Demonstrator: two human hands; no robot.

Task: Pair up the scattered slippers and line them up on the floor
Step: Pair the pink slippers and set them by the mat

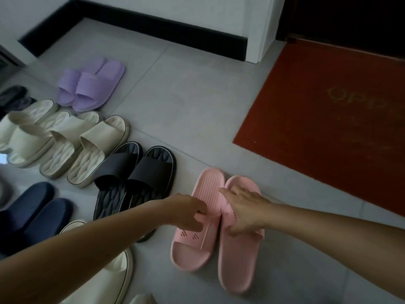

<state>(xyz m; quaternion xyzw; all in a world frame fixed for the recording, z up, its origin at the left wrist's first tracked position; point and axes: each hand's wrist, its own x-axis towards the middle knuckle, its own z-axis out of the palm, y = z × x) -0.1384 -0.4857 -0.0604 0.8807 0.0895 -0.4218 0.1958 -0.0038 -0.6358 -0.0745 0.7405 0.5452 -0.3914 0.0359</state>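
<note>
Your left hand point(188, 212) pinches the left pink slipper point(197, 229) | your right hand point(245, 210) lies flat, fingers straight, on the right pink slipper point(238, 260) | black pair point(135, 178) just beside | red doormat point(324, 119) beyond.

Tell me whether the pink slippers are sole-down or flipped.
Sole-down: both pink slippers show their straps and ribbed footbeds, lying side by side under the left hand and right hand.

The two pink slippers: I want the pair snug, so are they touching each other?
Touching. The head view shows the left pink slipper and the right pink slipper side by side, inner edges pressed together along their length with no floor visible between them.
</note>
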